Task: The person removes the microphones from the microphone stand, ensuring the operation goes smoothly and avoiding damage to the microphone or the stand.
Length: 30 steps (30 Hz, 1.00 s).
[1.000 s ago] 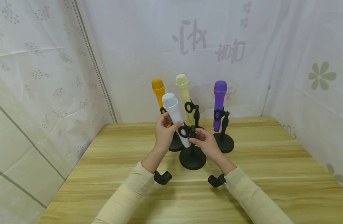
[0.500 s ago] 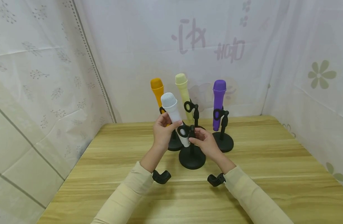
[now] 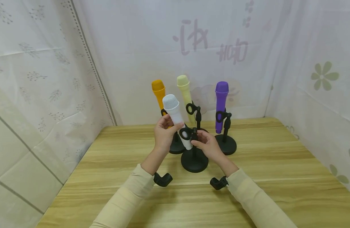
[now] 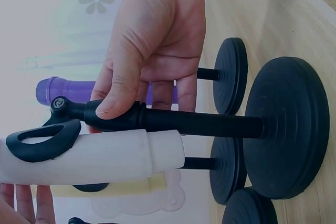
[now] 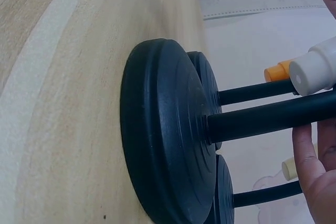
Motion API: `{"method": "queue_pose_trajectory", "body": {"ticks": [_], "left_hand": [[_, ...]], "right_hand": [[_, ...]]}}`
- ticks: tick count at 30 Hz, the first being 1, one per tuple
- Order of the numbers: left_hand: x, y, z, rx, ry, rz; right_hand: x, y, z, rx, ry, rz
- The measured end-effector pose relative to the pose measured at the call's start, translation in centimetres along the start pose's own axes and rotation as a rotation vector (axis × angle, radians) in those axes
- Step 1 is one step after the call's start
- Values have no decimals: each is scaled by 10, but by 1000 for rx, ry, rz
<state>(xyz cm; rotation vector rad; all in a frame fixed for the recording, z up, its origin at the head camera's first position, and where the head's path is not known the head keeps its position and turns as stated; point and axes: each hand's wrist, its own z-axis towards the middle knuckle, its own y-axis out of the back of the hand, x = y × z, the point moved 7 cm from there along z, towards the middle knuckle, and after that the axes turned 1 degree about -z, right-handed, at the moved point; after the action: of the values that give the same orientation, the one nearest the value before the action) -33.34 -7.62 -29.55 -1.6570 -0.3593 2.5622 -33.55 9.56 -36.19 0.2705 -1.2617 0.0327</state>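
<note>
A white microphone (image 3: pixel 175 116) leans in the clip of the front black microphone stand (image 3: pixel 194 161), its mesh head up and to the left. My left hand (image 3: pixel 163 134) grips the microphone's body just above the clip ring; only some of its fingers (image 4: pixel 44 203) show in the left wrist view. With thumb and fingers, my right hand (image 3: pixel 208 145) pinches the upper part of the stand's post (image 4: pixel 199 123), below the clip joint. The stand's round base stays on the table. In the right wrist view the microphone's lower end (image 5: pixel 310 74) sits beside the post.
Behind stand an orange microphone (image 3: pixel 158 91), a pale yellow one (image 3: pixel 184 90) and a purple one (image 3: pixel 221 98), each in a black stand. The wooden table (image 3: pixel 112 177) meets patterned curtains (image 3: pixel 129 63) at the back and sides. Black wrist mounts (image 3: pixel 163 180) hang under both forearms.
Both hands keep their holds on the microphone and the stand with hardly any movement. The whole head view has shifted a little, so the scene lies slightly further left.
</note>
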Motion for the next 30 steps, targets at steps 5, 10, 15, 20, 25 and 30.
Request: {"method": "queue_pose_trajectory", "body": {"ticks": [5, 10, 15, 20, 25, 30], "left_hand": [[-2, 0, 1, 5, 2, 3], [-3, 0, 1, 8, -4, 14], [-6, 0, 3, 21, -19, 17], [-11, 0, 6, 34, -39, -21], [-13, -1, 7, 38, -18, -31], [-15, 0, 8, 20, -5, -19]], "right_hand": [[1, 0, 0, -7, -8, -18], [-15, 1, 4, -12, 7, 4], [-10, -1, 2, -9, 31, 36], [-3, -2, -1, -8, 21, 37], [9, -2, -5, -11, 11, 28], [10, -3, -7, -8, -2, 14]]}}
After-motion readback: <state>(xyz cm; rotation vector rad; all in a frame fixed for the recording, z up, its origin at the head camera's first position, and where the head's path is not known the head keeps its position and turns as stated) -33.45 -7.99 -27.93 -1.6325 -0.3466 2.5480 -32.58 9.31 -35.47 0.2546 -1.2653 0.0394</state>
